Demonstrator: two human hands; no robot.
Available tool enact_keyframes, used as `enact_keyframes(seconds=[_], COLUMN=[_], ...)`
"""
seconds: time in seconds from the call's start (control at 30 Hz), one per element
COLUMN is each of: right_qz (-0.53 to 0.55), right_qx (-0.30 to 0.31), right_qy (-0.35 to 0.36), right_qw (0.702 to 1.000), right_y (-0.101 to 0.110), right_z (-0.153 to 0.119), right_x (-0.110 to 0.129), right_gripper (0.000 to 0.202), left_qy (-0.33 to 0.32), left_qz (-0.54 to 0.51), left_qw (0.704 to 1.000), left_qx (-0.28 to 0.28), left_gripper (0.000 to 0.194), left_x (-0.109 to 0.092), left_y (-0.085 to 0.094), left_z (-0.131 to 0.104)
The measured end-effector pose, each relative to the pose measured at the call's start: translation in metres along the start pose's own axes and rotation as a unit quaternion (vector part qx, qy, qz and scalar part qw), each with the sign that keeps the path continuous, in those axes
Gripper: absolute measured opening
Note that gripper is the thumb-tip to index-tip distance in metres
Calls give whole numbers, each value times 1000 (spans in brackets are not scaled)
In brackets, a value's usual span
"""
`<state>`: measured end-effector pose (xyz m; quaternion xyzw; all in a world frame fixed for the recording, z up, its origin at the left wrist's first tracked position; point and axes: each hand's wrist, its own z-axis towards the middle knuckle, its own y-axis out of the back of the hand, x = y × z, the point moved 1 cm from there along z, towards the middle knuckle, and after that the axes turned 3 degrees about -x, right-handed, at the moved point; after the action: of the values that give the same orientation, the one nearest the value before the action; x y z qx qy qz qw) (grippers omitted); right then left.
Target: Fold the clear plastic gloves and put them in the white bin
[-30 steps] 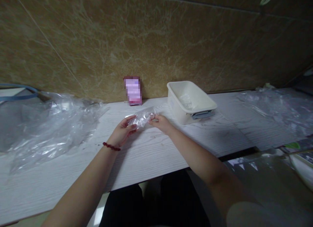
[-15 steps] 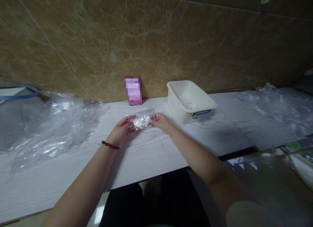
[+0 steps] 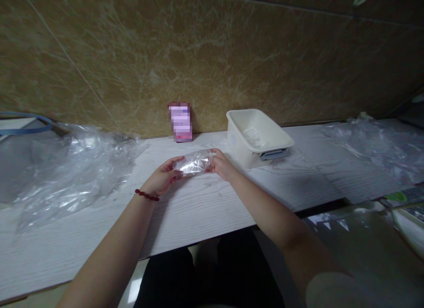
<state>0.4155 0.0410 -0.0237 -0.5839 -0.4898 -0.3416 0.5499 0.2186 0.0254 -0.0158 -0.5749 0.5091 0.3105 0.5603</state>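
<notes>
Between my two hands, just above the table point(image 3: 198, 206), is a small bundle of clear plastic film point(image 3: 194, 163), shiny and crumpled; whether anything lies inside it I cannot tell. My left hand point(image 3: 164, 175), with a dark red bead bracelet point(image 3: 146, 195) at the wrist, grips its left end between thumb and fingers. The right end is pinched by my right hand point(image 3: 221, 164). Right of the bundle stands a cream plastic bin point(image 3: 240, 144) with a grey handle point(image 3: 274, 154) and some clear plastic inside point(image 3: 252, 135).
Large crumpled clear plastic sheeting point(image 3: 76, 162) covers the table's left part, and more clear plastic point(image 3: 371, 140) lies at the right. A phone point(image 3: 181, 122) with a blurred screen leans against the brown marbled wall point(image 3: 198, 56). A blue-rimmed object point(image 3: 29, 131) sits far left.
My right hand has moved slightly right and its grip has shifted on the bundle. The plastic looks more drawn out and rounder between my hands. My left hand has barely moved.
</notes>
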Motion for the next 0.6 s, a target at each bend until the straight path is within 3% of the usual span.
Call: enact_keyframes(seconds=[0.13,0.3,0.5,0.6], right_qz=[29,-72,-29,-22], right_qx=[-22,-17,27,44], right_qy=[-74,-3,24,33], right_qw=[997,997,999,998], right_y=[2,3,3,1], right_z=[0,0,-1,-2], right_x=[5,1,-3,-1], right_gripper=[38,37,38,43], left_qy=[2,14,-2,-16], left_qz=[7,17,10,33], left_qw=[1000,1000,999,998], left_qx=[0,6,-34,-59], left_gripper=[45,47,23,25], left_x=[1,-1,4,8], left_y=[-1,-2,1,1], left_z=[-1,-3,2,5])
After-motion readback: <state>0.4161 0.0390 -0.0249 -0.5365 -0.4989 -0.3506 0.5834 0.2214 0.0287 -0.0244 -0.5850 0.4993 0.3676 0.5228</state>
